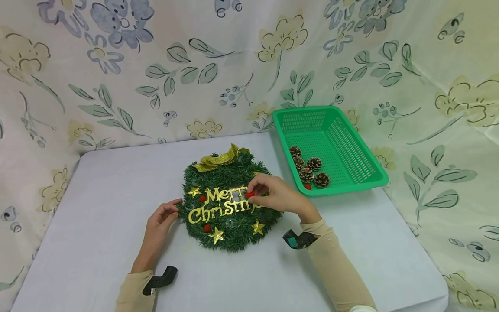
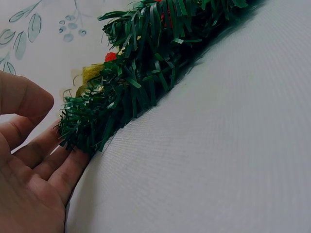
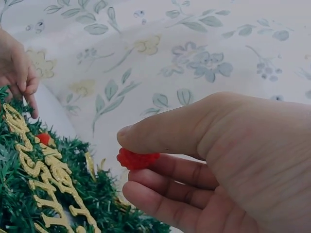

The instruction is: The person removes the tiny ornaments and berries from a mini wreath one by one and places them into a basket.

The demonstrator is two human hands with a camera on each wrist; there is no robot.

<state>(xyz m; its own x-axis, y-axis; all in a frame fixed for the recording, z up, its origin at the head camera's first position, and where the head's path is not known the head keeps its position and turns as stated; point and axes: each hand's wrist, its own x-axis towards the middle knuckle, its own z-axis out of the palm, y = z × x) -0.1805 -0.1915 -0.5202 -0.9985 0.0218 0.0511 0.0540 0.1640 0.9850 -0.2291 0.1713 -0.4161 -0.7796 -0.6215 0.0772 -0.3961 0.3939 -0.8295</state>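
Observation:
A green Christmas wreath point(image 1: 234, 236) lies on the table, with gold "Merry Christmas" lettering point(image 1: 210, 213), gold stars point(image 1: 216, 235), a gold ribbon bow point(image 1: 218, 161) and small red berries point(image 1: 207, 228) on it. Between thumb and fingers my right hand point(image 1: 278, 195) pinches a red berry point(image 3: 138, 159), held over the right end of the lettering. My left hand point(image 1: 159, 221) rests at the wreath's left edge; in the left wrist view its fingertips point(image 2: 73, 162) touch the green tinsel from below, thumb raised apart.
A green plastic basket point(image 1: 360, 190) stands at the back right. Several pine cones point(image 1: 314, 163) and a red berry point(image 1: 308, 186) lie in its near left part. The white-covered table point(image 1: 105, 186) backs onto a floral cloth point(image 1: 156, 108).

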